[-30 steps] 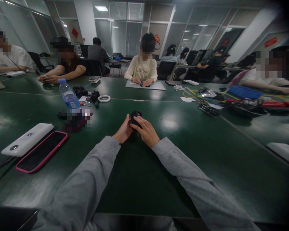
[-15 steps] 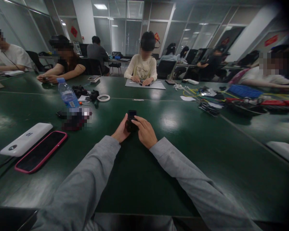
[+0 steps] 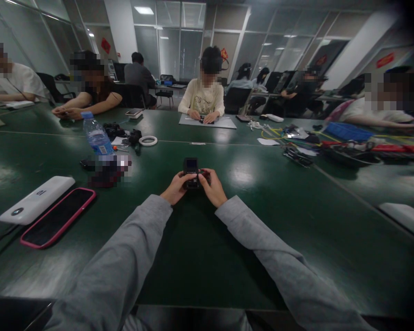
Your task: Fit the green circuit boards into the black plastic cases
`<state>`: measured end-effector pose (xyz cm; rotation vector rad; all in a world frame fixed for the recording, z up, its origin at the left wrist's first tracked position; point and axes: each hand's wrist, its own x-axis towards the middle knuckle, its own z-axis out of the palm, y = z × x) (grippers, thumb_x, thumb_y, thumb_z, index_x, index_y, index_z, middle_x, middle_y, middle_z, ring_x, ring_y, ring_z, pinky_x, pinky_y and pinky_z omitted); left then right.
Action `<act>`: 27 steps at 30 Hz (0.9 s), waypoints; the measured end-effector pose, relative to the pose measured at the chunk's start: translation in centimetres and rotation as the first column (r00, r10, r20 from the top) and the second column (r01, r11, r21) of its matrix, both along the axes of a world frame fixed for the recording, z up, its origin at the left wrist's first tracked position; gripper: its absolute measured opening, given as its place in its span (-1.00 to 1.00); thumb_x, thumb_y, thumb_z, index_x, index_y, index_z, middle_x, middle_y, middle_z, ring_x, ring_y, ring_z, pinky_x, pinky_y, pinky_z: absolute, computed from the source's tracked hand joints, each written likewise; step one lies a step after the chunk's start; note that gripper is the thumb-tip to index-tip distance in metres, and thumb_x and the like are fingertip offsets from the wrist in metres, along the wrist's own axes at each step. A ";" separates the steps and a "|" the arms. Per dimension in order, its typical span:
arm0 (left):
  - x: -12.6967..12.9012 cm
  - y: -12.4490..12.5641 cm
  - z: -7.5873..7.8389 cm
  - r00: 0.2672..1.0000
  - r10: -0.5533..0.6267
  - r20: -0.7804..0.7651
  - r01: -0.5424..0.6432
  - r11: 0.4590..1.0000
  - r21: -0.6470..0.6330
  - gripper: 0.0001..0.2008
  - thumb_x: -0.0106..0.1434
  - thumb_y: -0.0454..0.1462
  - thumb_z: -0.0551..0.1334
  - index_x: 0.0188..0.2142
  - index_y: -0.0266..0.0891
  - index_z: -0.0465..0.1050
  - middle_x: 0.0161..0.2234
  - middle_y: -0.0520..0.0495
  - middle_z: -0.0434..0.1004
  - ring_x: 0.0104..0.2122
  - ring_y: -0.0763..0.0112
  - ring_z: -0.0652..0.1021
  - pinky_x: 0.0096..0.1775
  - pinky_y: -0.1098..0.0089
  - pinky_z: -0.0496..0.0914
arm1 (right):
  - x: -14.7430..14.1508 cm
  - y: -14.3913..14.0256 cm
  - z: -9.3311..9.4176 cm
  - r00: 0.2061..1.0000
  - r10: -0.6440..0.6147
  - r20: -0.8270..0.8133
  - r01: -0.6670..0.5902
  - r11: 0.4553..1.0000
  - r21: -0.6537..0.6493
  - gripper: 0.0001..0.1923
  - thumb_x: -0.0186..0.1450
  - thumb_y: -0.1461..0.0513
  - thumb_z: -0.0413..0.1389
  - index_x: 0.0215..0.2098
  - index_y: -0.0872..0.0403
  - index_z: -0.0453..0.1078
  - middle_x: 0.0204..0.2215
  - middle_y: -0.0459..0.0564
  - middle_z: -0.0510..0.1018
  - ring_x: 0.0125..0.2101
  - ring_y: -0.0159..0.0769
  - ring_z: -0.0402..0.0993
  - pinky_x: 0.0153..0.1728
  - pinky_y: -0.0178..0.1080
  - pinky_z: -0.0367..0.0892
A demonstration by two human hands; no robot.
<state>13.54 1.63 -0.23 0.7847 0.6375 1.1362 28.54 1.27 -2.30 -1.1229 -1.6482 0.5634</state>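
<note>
Between my two hands is a small black device (image 3: 192, 166) with a dark screen on its upper part and what look like small keys below. My left hand (image 3: 175, 187) grips its left side, thumb laid across the lower front. On the other side my right hand (image 3: 212, 185) is closed round the right edge, its thumb near the front. The fingers behind the device are mostly hidden. Both forearms in grey sleeves rest over the green table (image 3: 200, 257).
At left lie a white power bank (image 3: 37, 198), a pink-rimmed phone (image 3: 58, 218) and a water bottle (image 3: 97, 135). A roll of white tape (image 3: 148, 140) sits farther back. Cables and a blue tray (image 3: 348, 131) are at right. Several people sit around the table.
My right hand has come off the screen and now grips the device's right edge. The device has turned to show more of its front, and my left thumb has moved across it.
</note>
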 end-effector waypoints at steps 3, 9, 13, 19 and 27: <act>0.1 -0.1 0.0 0.999 0.036 0.003 -0.036 0.999 -0.017 -0.62 -0.02 -0.32 0.36 -0.18 -0.29 0.34 -0.24 -0.08 0.50 -0.29 0.47 0.50 -0.19 0.40 0.35 | 0.0 0.2 -0.1 0.991 0.070 -0.114 -0.081 0.993 -0.092 -0.53 0.25 -0.06 0.01 -0.04 0.08 0.19 -0.20 0.04 0.41 -0.19 -0.29 0.38 -0.14 -0.18 0.34; -0.1 -0.4 0.4 0.998 0.053 -0.015 -0.054 0.998 -0.026 -0.58 -0.06 -0.32 0.39 -0.20 -0.24 0.30 -0.29 0.00 0.45 -0.35 0.51 0.48 -0.26 0.44 0.33 | -0.2 0.1 0.2 0.893 0.182 -0.411 -0.293 0.929 -0.226 -0.46 0.11 -0.02 0.19 -0.03 0.00 0.19 -0.28 -0.04 0.46 -0.22 -0.30 0.41 -0.13 -0.19 0.33; 0.0 -0.5 0.7 0.999 0.023 -0.046 -0.023 1.000 -0.007 -0.56 -0.06 -0.33 0.39 -0.18 -0.23 0.29 -0.23 -0.03 0.44 -0.29 0.46 0.48 -0.24 0.41 0.33 | -0.3 -0.3 0.5 0.792 0.155 -0.591 -0.382 0.880 -0.282 -0.47 0.04 0.08 0.28 -0.06 -0.01 0.25 -0.25 -0.07 0.49 -0.17 -0.32 0.41 -0.09 -0.21 0.30; 0.1 -0.1 0.3 0.997 -0.003 -0.071 0.006 0.999 0.049 -0.54 -0.04 -0.31 0.39 -0.15 -0.24 0.28 -0.20 -0.05 0.43 -0.25 0.44 0.48 -0.18 0.36 0.33 | 0.1 -0.1 0.7 0.695 0.054 -0.717 -0.425 0.835 -0.349 -0.49 -0.04 0.17 0.34 -0.15 0.01 0.30 -0.31 -0.11 0.48 -0.32 -0.41 0.42 -0.25 -0.30 0.33; -1.2 1.3 -0.9 0.969 0.006 -0.245 0.046 0.977 0.206 -0.44 -0.04 -0.28 0.40 -0.05 -0.32 0.30 -0.12 -0.17 0.46 -0.12 0.35 0.47 0.01 0.24 0.27 | 0.3 0.0 1.0 0.680 0.019 -0.733 -0.414 0.835 -0.363 -0.52 -0.06 0.18 0.35 -0.21 0.03 0.30 -0.38 -0.14 0.46 -0.39 -0.46 0.40 -0.34 -0.34 0.31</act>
